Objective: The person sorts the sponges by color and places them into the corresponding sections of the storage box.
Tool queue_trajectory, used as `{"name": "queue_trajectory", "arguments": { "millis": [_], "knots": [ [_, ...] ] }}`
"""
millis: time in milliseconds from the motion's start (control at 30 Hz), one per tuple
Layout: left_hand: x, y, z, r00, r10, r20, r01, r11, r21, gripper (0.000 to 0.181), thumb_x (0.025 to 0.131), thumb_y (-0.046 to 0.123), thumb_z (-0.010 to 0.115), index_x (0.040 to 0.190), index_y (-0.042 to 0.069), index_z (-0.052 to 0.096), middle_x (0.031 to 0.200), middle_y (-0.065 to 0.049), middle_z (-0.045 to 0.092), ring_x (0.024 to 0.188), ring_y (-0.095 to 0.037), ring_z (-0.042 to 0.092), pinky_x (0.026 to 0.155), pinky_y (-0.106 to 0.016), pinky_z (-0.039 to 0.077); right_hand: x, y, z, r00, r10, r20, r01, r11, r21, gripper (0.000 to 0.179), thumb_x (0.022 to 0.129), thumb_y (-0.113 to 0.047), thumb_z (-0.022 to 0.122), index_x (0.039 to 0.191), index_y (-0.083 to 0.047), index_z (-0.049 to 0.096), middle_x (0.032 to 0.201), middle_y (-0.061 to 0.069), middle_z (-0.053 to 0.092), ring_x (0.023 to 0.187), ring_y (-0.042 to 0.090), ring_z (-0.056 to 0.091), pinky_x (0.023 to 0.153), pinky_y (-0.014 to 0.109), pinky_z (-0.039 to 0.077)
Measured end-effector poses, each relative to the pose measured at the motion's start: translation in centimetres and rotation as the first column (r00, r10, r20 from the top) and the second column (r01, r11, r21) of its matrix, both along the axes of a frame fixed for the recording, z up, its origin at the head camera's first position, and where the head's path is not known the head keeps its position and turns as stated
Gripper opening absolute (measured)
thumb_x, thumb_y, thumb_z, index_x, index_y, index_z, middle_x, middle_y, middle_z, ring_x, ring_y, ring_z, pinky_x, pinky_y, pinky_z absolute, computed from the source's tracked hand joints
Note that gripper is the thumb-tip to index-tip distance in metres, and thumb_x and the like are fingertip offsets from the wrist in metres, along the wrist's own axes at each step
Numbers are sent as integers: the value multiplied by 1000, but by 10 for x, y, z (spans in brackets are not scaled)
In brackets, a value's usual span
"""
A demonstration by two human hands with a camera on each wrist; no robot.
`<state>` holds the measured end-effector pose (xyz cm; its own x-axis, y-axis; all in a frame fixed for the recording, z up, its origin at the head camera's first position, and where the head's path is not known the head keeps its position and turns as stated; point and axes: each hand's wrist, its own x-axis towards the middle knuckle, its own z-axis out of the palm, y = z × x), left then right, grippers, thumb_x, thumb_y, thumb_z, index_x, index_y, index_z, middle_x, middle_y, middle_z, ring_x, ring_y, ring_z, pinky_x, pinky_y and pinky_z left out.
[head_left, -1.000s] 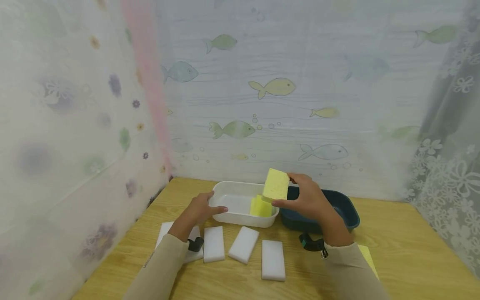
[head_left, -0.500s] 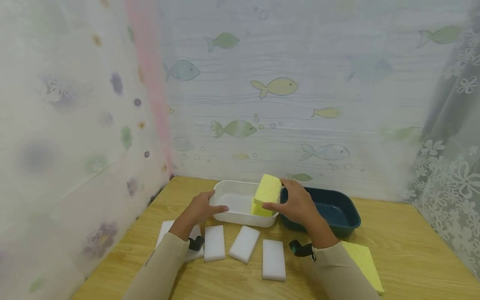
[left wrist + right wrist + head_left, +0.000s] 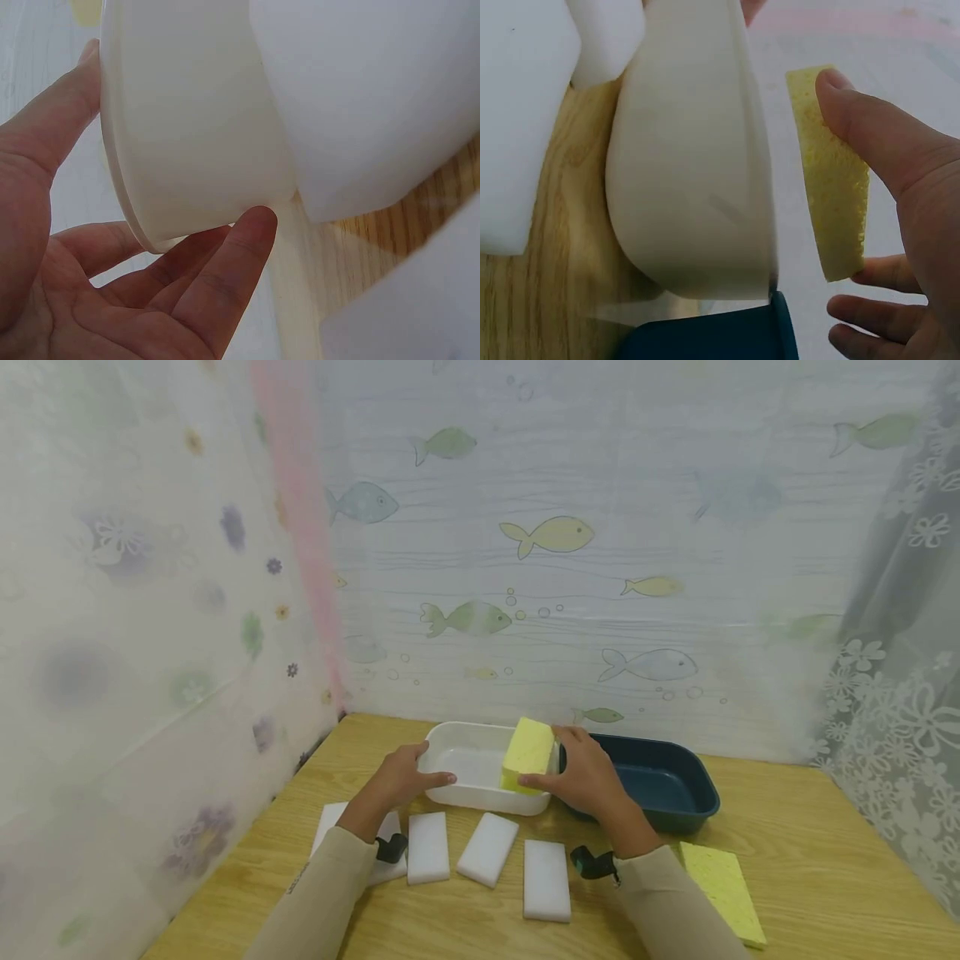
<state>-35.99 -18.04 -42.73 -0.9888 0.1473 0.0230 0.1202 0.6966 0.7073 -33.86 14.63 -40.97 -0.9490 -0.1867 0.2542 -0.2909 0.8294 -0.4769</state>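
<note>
My right hand (image 3: 587, 774) pinches a yellow sponge (image 3: 529, 747) between thumb and fingers, over the right end of a white plastic tub (image 3: 483, 798). In the right wrist view the sponge (image 3: 832, 180) stands apart from the tub's rim, thumb on one face and a fingertip at its lower end. Yellow pieces inside the tub are hidden behind it in the head view. At the tub's left end, my left hand (image 3: 395, 776) grips the rim; in the left wrist view its thumb and fingers (image 3: 225, 277) lie round the end wall.
A dark blue tub (image 3: 678, 817) stands against the white tub's right end. In front lie several white sponge blocks, one (image 3: 547, 881) nearest me. A flat yellow sponge sheet (image 3: 723, 893) lies at the right on the wooden table (image 3: 825, 860). Patterned curtains hang behind and left.
My right hand has carried the yellow sponge left and down, lower over the white tub's right end. The left hand stays on the tub. More of the yellow sheet shows past the right sleeve.
</note>
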Motion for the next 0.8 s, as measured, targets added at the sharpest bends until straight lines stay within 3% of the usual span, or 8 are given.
{"name": "queue_trajectory", "arguments": {
  "millis": [200,400,800],
  "knots": [
    [-1,-1,-3,1000,4,4,-4,1000,5,108,81,56,85,158,-3,37,157,-23,47,140,-38,51,112,-57,44,-3,-1,-5,1000,-5,-29,7,999,52,117,73,-81,75,159,-9,40,161,18,40,149,44,37,120,74,15],
    [-2,-2,-5,1000,7,5,-7,1000,8,111,79,58,85,158,-3,36,160,-23,43,144,-40,47,113,-58,43,-2,-2,-7,1000,-11,-28,13,997,76,117,73,-80,75,158,-7,42,164,21,36,151,45,33,120,74,12],
    [-2,-1,-4,1000,2,-7,-2,1000,-3,109,80,58,84,158,-3,37,157,-23,47,139,-39,52,110,-56,46,-1,-5,-10,999,-20,-28,22,997,71,110,73,-77,78,154,-9,49,165,22,30,157,46,17,119,76,7]
  ]
}}
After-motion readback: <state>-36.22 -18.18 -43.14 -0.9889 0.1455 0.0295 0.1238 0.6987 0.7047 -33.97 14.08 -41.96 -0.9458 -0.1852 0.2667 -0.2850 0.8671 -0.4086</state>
